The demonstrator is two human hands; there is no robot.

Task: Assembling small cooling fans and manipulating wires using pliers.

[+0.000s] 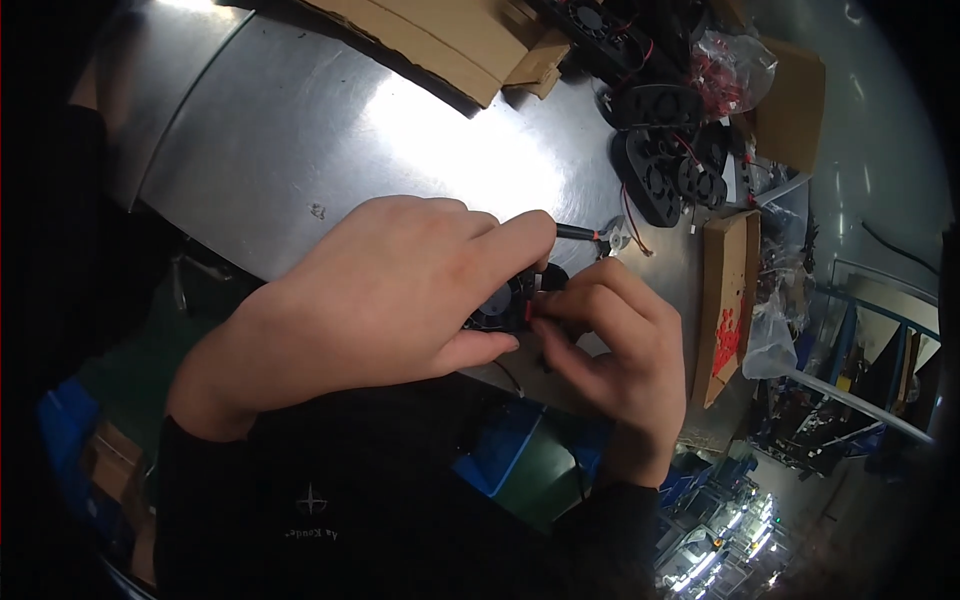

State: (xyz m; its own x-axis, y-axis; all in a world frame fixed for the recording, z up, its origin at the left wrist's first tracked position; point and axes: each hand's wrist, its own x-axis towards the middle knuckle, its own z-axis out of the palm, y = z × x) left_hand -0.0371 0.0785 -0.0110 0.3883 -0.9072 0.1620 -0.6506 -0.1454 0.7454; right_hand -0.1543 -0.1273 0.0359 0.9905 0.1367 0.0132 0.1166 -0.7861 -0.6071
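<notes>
My left hand (pixel 400 285) is wrapped over a small black cooling fan (pixel 493 310) at the near edge of the metal table, thumb on its near side. Much of the fan is hidden under the fingers. At the fan's right side, my right hand (pixel 625 340) pinches a tiny red piece (pixel 529 310) between thumb and forefinger, against the fan. Whether that piece is fixed to the fan, I cannot tell. Just beyond the left fingertips lies a slim black tool (pixel 577 232) with an orange band.
Several black fan housings (pixel 655 180) with thin wires are heaped at the far right. Near them is a clear bag of red pieces (pixel 725 75). A shallow cardboard tray (pixel 740 245) holding small red bits stands at the right edge. A cardboard box (pixel 430 35) sits at the back.
</notes>
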